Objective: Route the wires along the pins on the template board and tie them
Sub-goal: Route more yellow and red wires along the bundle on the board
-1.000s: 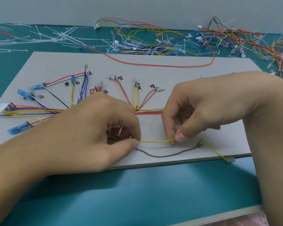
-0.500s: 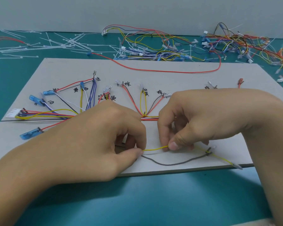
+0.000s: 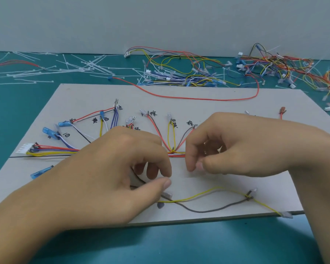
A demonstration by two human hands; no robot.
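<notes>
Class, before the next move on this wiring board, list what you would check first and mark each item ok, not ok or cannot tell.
1. Yellow wire lies free on the board, in neither hand: ok.
2. Grey wire meets the yellow wire at its right end: ok.
3. Yellow wire's end connector fully on the board: not ok, it pokes over the near edge.
4. Left hand holds something in its pinch: cannot tell.
5. Right hand holds something in its pinch: cannot tell.
6. Spare ties lie behind the board: ok.

above the near half of the template board (image 3: 208, 109), left hand (image 3: 122, 178) and right hand (image 3: 227, 149) curl their fingers, thumbs nearly meeting forefingers.
</notes>
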